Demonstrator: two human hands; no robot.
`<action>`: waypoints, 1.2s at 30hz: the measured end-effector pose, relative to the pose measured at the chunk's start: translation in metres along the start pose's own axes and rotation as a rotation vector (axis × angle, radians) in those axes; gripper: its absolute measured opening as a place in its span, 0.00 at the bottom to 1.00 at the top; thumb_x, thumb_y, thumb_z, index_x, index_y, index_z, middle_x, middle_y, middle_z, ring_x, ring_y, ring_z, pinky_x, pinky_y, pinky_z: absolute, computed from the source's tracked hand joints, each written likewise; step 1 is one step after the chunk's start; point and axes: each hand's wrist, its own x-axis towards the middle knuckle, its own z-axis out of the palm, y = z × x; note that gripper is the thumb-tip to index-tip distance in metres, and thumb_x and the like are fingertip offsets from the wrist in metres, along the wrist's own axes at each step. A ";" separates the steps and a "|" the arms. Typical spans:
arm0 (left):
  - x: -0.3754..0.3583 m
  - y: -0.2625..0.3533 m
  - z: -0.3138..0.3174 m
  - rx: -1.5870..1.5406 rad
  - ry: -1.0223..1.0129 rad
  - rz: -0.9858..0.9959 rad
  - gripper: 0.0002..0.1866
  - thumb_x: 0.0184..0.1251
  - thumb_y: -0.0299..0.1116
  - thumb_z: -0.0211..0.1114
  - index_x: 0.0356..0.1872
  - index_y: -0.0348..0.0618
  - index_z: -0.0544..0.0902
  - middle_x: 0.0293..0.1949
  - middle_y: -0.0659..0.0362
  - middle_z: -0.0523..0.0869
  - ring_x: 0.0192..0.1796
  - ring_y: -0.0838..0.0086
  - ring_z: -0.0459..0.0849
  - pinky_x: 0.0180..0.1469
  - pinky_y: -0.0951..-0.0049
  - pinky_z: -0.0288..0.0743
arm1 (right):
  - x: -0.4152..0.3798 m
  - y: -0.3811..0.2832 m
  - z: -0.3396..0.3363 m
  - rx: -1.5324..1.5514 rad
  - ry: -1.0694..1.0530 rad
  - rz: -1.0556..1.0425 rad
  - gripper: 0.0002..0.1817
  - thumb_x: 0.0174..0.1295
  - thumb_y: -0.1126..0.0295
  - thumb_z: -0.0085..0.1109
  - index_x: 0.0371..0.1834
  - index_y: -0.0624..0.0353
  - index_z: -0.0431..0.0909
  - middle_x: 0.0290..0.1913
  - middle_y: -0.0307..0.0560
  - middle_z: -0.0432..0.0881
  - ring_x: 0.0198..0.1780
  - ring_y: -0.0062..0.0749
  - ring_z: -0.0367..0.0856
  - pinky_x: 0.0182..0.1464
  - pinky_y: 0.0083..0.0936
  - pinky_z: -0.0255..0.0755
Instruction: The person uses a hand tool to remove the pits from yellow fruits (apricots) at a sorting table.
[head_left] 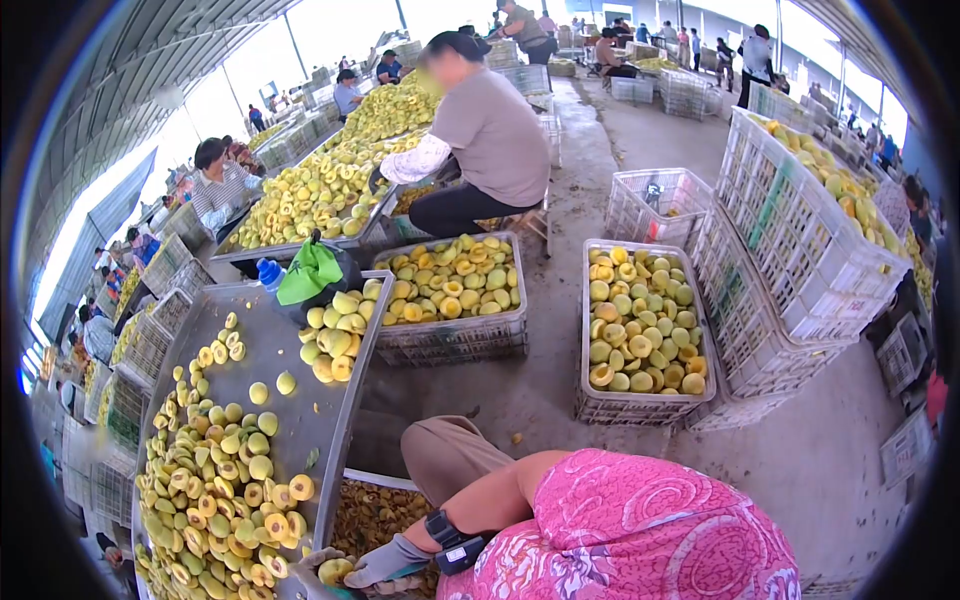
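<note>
At the bottom edge, my right hand (385, 563) wears a grey glove, with black bands on the wrist and forearm. Its fingers are closed close against a yellow peach (336, 571); whether they hold a tool is hidden. My left hand (312, 573), also gloved and partly cut off by the frame, is closed around the other side of that peach. Beside both hands is a metal table (285, 410) heaped with whole and halved peaches (215, 480), several showing brown pits. Below the table edge, a bin holds brown pits and scraps (375, 515).
Crates of peach halves (455, 285) (645, 325) stand ahead on the floor. Stacked crates (790, 230) rise on the right. A green bag (310, 272) and blue-capped bottle (268, 272) sit at the table's far end. A co-worker (485, 135) sits at another heaped table.
</note>
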 end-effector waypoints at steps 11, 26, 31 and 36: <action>0.004 -0.018 -0.009 0.164 0.047 0.111 0.31 0.75 0.55 0.45 0.33 0.32 0.80 0.29 0.54 0.82 0.31 0.68 0.79 0.37 0.70 0.76 | -0.002 0.005 -0.011 0.278 -0.311 0.108 0.23 0.69 0.38 0.44 0.32 0.44 0.68 0.15 0.24 0.53 0.11 0.11 0.50 0.14 0.16 0.45; 0.002 -0.021 -0.013 -0.116 -0.077 -0.044 0.36 0.69 0.66 0.48 0.35 0.35 0.80 0.29 0.54 0.82 0.32 0.68 0.81 0.37 0.72 0.78 | 0.007 0.019 -0.006 0.491 -0.358 0.048 0.20 0.70 0.40 0.44 0.38 0.44 0.68 0.15 0.24 0.54 0.10 0.11 0.50 0.13 0.14 0.46; 0.012 -0.017 -0.024 0.116 -0.258 0.016 0.31 0.74 0.57 0.48 0.41 0.33 0.80 0.30 0.55 0.82 0.32 0.73 0.80 0.37 0.77 0.76 | 0.010 0.015 -0.018 0.391 -0.356 0.073 0.21 0.70 0.39 0.42 0.35 0.43 0.67 0.15 0.23 0.53 0.10 0.12 0.49 0.13 0.16 0.46; 0.011 -0.028 -0.018 0.180 -0.144 0.126 0.26 0.76 0.49 0.48 0.53 0.32 0.78 0.30 0.55 0.82 0.29 0.76 0.77 0.33 0.78 0.75 | 0.021 0.025 -0.021 0.481 -0.507 0.091 0.22 0.71 0.39 0.40 0.34 0.43 0.66 0.14 0.23 0.51 0.10 0.12 0.47 0.13 0.16 0.45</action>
